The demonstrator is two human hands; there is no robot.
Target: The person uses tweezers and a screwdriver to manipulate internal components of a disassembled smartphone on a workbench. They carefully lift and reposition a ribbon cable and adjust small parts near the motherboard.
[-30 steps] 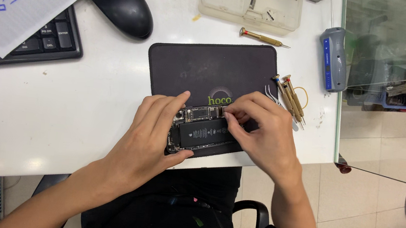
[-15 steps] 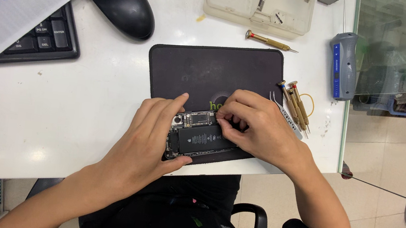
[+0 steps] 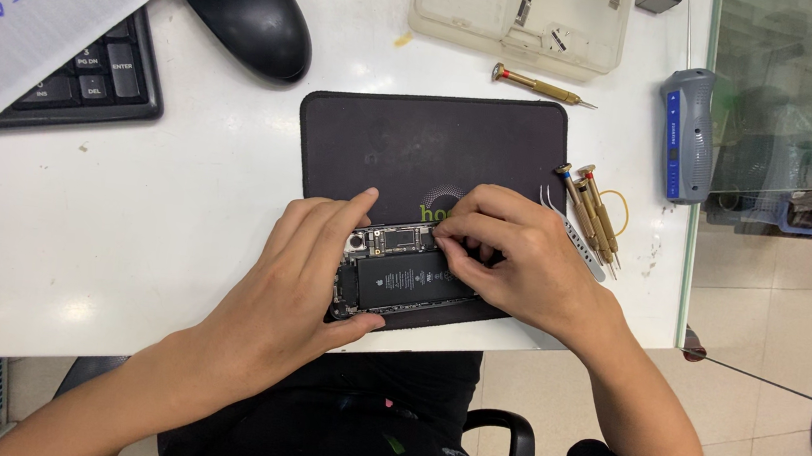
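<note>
The opened phone [image 3: 401,278] lies on the near edge of the black mat [image 3: 415,144], close to the front edge of the white table [image 3: 124,229]. Its battery and circuit board face up.

The left hand [image 3: 294,287] clamps the phone's left end, thumb at the near edge and fingers curled over the far edge. The right hand [image 3: 513,259] rests on the phone's right part, fingertips pinched together at the board beside the battery. Whether they hold a small part cannot be told; the fingers hide the spot.

Risks, as judged from this position:
- Slip off the table. The phone sits near the table edge; a push toward the body could slide it off the mat.
- Damage to the board. Too much pinching force at the board could bend or tear a delicate connector.
- Battery damage. A slip of the fingertips onto the battery could dent it.
- Loss of a small part. Anything released here could roll off the near edge.

The tweezers [image 3: 576,238] and the screwdrivers [image 3: 594,210] lie just right of the mat, near the right wrist; a sweep of the arm could knock them off.
</note>
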